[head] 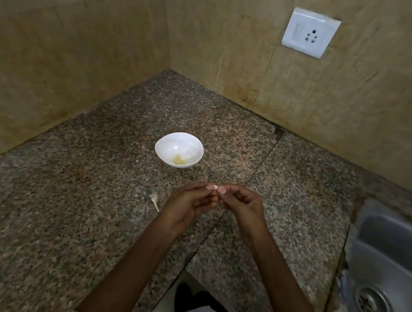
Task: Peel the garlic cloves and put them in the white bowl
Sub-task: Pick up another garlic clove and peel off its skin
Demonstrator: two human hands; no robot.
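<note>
- one round stainless steel sink (388, 254) with a drain, nearest on the right, set beside the counter; no part in the task as far as seen.
- one speckled brown granite counter (75, 195), the work surface.
- two bare hands held above the counter's near part, fingertips meeting. left hand (187, 203): fingers curled, thumb and forefinger pinching one end of the clove. right hand (242, 203): curled likewise, pinching the other end.
- one small pale garlic clove (215, 187), gripped between the fingertips of both hands, clear of the counter and short of the bowl. too small to tell how much skin is left on it. judged: peeling under way.
- one pale papery garlic scrap with a thin stalk (154, 200), lying on the counter just left of the left hand. judged: discarded waste.
- one small round white bowl (169, 143), upright on the counter beyond the hands, apart from them.
- one little heap of yellowish peeled garlic (179, 160) at the bowl's bottom, count not legible. judged: part of the task done.
- nil unpeeled cloves seen waiting on the counter. judged: the clove in hand may be the last, to be dropped in the bowl once bare.
- one white wall socket (310, 32), farthest, on the tiled wall.
</note>
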